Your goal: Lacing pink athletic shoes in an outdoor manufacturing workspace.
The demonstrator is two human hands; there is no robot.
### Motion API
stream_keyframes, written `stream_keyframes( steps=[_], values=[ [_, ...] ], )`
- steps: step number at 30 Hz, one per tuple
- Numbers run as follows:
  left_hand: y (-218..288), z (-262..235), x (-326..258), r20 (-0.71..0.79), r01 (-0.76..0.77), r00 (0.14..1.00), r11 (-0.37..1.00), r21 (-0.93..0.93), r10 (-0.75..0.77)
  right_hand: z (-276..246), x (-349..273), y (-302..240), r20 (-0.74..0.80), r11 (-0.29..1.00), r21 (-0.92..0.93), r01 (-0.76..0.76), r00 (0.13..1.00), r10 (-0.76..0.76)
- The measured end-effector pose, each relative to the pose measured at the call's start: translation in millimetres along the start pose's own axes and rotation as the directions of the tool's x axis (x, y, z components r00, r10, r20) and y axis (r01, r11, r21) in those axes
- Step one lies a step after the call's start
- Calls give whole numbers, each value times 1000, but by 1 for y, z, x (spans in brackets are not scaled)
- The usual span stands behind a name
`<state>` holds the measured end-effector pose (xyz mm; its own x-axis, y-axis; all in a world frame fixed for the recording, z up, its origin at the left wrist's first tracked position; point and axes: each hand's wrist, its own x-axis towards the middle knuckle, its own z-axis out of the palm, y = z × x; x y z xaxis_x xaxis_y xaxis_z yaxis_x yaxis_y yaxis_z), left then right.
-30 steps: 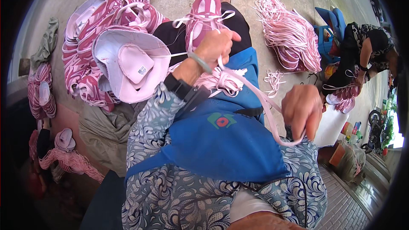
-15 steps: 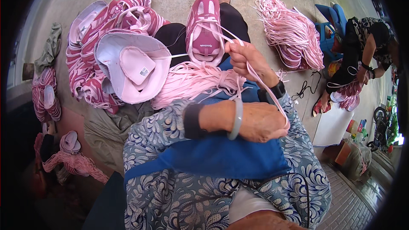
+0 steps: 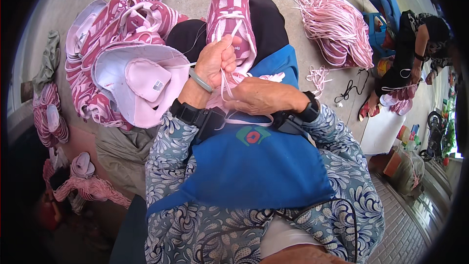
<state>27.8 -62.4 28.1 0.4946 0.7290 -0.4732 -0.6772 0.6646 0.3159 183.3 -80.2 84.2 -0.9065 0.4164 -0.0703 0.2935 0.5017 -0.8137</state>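
A pink shoe upper with white mesh rests between my knees, its toe pointing away. Pale pink lace runs through its eyelets and down into my hands. Near its collar my left hand, with a pale bangle at the wrist, is closed on the lace. Just below and to the right, my right hand pinches the lace too, its fingertips close to the left fingers. A lace loop hangs below both hands, over my blue apron. My hands mostly hide the lace bundle on my lap.
Stacked pink shoe uppers and a pale-lined upper sit left. A heap of pink laces lies right, with loose lace and black cord near it. A co-worker handles laces at far right.
My left hand has swung from the lower right up to the shoe upper. My right hand has come down and left, and the long lace loop has been drawn in.
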Motion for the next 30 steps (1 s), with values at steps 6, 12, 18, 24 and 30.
stream_keyframes(
  steps=[6, 12, 18, 24, 30],
  values=[
    [-6, 10, -15, -196, -79, 969, 938, 337, 152, -39, 9, 53, -676, 945, 25, -327, 691, 257],
    [-14, 21, -22, -173, -77, 967, 858, 507, 189, -35, 39, 92, -719, 812, -361, -458, 692, 71],
    [-43, 20, -14, 34, -178, 942, 412, 894, 333, -34, 24, 88, -509, 796, -524, -305, 861, -6],
    [-24, 31, -40, 93, -149, 966, 223, 963, 241, -21, 5, 62, -761, 939, -162, -302, 645, 76],
    [-30, 33, -31, 399, -395, 848, -87, 915, 350, -3, 12, 42, -29, 244, 952, -184, 741, 671]
  ],
)
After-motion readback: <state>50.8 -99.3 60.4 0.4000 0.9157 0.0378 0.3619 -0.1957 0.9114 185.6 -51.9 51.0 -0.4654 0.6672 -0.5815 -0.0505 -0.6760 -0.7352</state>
